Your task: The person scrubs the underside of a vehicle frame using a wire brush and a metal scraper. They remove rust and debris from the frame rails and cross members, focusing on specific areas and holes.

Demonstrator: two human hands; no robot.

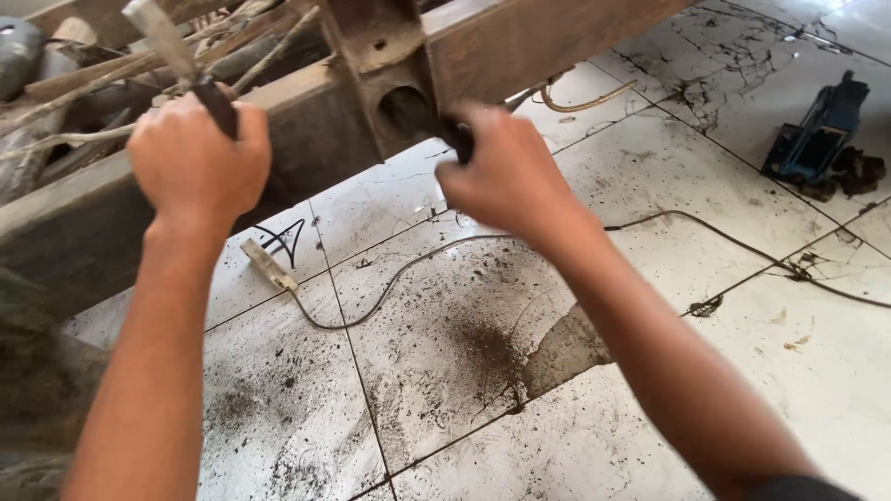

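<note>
My left hand (197, 160) is closed around the dark grip of a long tool handle (172, 51) that rises toward the top left. My right hand (509, 176) grips a small dark object (457, 137) held against the round hole (405, 109) in a rusty brown metal frame (520, 46). Both forearms reach up from the bottom of the head view. What the dark object is cannot be made out.
Dirty, cracked white floor tiles (650, 186) lie below, with a dark soot patch (487, 348). A thin cable (390, 283) runs across the floor from a pale strip (269, 264). A blue jack (817, 134) lies at the right. Tangled rods and pipes (56, 111) fill the upper left.
</note>
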